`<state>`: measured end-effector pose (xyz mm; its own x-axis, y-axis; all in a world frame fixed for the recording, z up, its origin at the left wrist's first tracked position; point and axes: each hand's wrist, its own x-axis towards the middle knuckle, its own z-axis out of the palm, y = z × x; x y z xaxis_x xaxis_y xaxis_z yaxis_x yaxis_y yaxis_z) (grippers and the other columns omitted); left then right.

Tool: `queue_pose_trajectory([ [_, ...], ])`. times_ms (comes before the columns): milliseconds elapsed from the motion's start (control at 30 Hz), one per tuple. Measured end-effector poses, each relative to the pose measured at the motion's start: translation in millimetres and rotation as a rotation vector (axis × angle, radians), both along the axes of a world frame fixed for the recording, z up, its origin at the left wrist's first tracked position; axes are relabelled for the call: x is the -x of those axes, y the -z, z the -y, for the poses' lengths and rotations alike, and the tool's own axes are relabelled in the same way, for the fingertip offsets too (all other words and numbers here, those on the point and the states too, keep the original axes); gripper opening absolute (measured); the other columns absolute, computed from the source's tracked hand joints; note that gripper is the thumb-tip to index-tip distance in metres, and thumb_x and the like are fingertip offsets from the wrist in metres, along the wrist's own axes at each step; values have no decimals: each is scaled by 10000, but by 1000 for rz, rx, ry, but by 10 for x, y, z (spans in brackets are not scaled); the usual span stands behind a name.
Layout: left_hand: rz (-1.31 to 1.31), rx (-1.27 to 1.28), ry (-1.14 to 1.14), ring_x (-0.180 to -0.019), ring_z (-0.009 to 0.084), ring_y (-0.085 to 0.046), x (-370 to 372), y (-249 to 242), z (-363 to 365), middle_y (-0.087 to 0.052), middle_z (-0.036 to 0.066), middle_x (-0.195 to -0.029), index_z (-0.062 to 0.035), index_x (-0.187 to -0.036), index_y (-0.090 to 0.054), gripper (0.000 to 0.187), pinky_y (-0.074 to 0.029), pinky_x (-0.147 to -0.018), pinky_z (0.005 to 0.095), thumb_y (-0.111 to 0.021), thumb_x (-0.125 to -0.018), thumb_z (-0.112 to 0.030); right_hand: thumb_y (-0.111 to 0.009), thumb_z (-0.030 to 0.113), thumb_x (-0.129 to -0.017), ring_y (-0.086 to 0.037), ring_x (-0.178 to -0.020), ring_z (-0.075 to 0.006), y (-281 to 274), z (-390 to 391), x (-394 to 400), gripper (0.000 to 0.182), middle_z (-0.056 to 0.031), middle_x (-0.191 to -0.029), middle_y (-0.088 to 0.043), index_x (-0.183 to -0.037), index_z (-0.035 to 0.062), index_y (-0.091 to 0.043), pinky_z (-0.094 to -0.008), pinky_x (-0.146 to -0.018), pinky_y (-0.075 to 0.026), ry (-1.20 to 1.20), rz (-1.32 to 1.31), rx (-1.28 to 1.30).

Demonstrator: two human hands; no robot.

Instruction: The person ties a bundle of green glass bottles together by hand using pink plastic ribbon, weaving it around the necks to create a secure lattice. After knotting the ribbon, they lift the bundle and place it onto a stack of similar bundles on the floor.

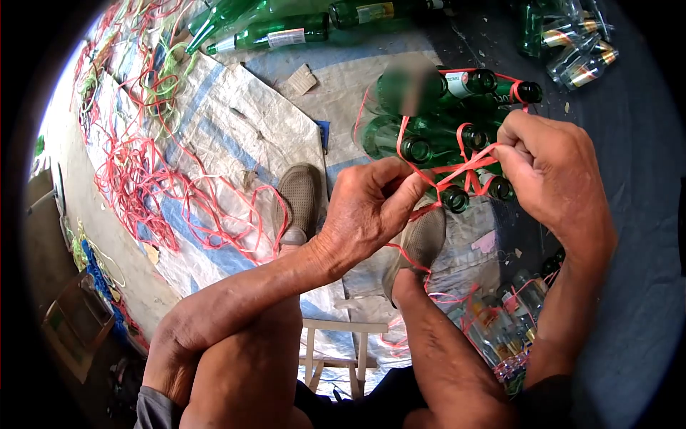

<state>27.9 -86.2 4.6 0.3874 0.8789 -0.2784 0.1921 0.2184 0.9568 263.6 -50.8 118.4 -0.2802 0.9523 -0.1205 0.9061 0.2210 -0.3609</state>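
A bundle of several green glass bottles (436, 136) lies on its side before me, mouths facing my hands. Red plastic twine (468, 171) loops around the bottle necks and crosses between my two hands. My left hand (375, 204) pinches the twine between thumb and forefinger, just left of the lowest bottle mouth. On the other side, my right hand (547, 168) is closed on the twine, fingers curled by the right-hand necks. The strand is drawn taut between the hands. Part of the bundle's upper left is blurred.
Tangled red twine (136, 193) spreads over the white and blue woven sheet (221, 129) at left. More green bottles (286, 32) lie at the top, clear bottles (582, 61) at upper right. Tied clear bottles (500, 322) sit by my leg. A wooden stool (343, 327) is below me.
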Motion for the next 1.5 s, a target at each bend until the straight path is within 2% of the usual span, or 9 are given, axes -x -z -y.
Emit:
queue_pose_trajectory([
  [433, -17, 25, 1, -733, 10, -534, 6, -16, -2, -666, -28, -734, 45, -1006, -769, 269, -479, -599, 256, -757, -1067, -217, -681, 2, -933, -687, -857, -455, 180, -58, -102, 56, -231, -894, -698, -975, -31, -664, -488, -739, -524, 2, -227, -30],
  [533, -11, 37, 0, -727, 12, -531, 2, -36, -6, -653, -39, -739, 45, -1012, -769, 270, -468, -595, 252, -756, -1068, -219, -680, 3, -966, -677, -720, -298, 207, -83, -119, 61, -175, -856, -689, -1002, -45, -671, -381, -669, -510, -20, -206, -45],
  [633, -22, 44, 5, -722, 11, -516, -5, -10, -6, -635, -56, -741, 42, -1008, -769, 268, -451, -588, 244, -754, -1071, -218, -678, 28, -935, -681, -849, -455, 186, -124, -63, 61, -241, -848, -674, -966, -23, -665, -508, -743, -513, 29, -211, -13],
  [733, 44, 72, -20, -721, 9, -499, -33, -52, 0, -618, -72, -746, 37, -1006, -772, 262, -437, -585, 237, -751, -1073, -215, -681, 56, -931, -675, -838, -456, 192, -187, -47, 82, -246, -829, -665, -937, -24, -663, -521, -755, -510, 13, -197, -5],
  [833, 11, 46, -2, -720, 7, -495, -38, -54, -12, -614, -79, -751, 28, -1008, -777, 239, -429, -587, 231, -751, -1072, -201, -682, 19, -953, -602, -596, -244, 272, -237, -60, 55, -173, -703, -604, -947, -35, -671, -388, -591, -450, -49, -240, -79],
  [1000, -8, 28, 9, -720, 5, -500, -31, 23, 1, -619, -86, -769, 20, -1030, -792, 205, -425, -595, 226, -751, -1069, -177, -689, 62, -880, -701, -839, -463, 301, -324, -25, 100, -269, -819, -686, -873, -36, -702, -527, -765, -537, 41, -181, 39],
  [1167, 32, 96, 22, -724, 10, -505, 57, -15, -24, -638, -81, -782, 30, -1046, -803, 178, -414, -612, 213, -764, -1055, -143, -678, 66, -886, -696, -763, -472, 143, -389, 36, 133, -250, -742, -688, -868, -62, -711, -499, -731, -556, 292, -265, 401],
  [1367, 10, -18, 23, -647, 20, -460, 200, -62, -106, -554, -57, -666, 41, -951, -746, 240, -401, -544, 254, -744, -1068, -169, -705, 57, -930, -720, -758, -411, 464, -171, -98, 112, -192, -763, -704, -897, -49, -721, -438, -696, -557, 65, -233, -182],
  [1500, -82, -67, 54, -698, 17, -527, 254, -216, -186, -660, -61, -748, 32, -1032, -800, 173, -432, -600, 223, -788, -1035, -140, -754, 52, -947, -701, -728, -261, 252, 299, 193, 171, -138, -927, -671, -1101, -17, -728, -357, -675, -545, 290, -283, -241],
])
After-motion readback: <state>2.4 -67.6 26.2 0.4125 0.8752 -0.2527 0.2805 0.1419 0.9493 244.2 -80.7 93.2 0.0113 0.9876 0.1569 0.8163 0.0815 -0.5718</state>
